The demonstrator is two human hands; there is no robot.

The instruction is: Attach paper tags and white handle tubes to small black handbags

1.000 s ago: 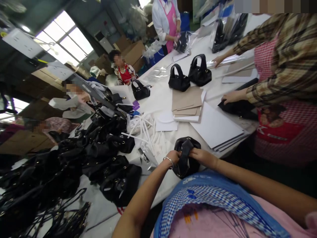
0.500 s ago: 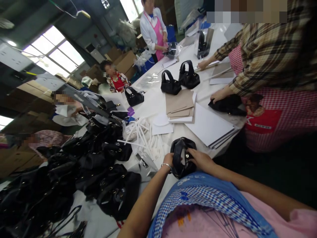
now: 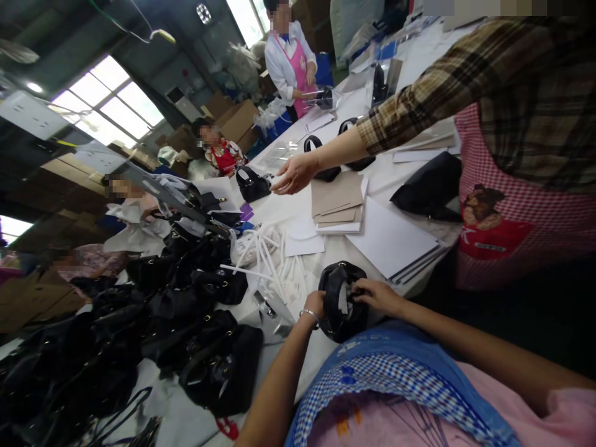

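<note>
A small black handbag [image 3: 343,326] rests at the table's near edge, against my apron. Its top gapes, and something whitish shows inside. My left hand [image 3: 317,305], with a bracelet at the wrist, grips the bag's left side; the fingertips are partly hidden by it. On the opposite side, my right hand [image 3: 377,297] has its fingers bent and pinched on the rim of the opening. Just beyond the bag lie loose white strips [image 3: 286,264] and a stack of white boards [image 3: 391,239].
A big pile of black handbags [image 3: 172,310] covers the left side. Brown cards [image 3: 338,198] lie mid-table. From the right, a co-worker's arm in a plaid sleeve [image 3: 410,105] crosses the table; a black bag [image 3: 433,186] lies by that person's apron. Other people work farther back.
The co-worker's arm has stretched left across the table, leaving the black bag beside the apron. My right fingers have shifted slightly at the handbag's opening; my left hand keeps its grip.
</note>
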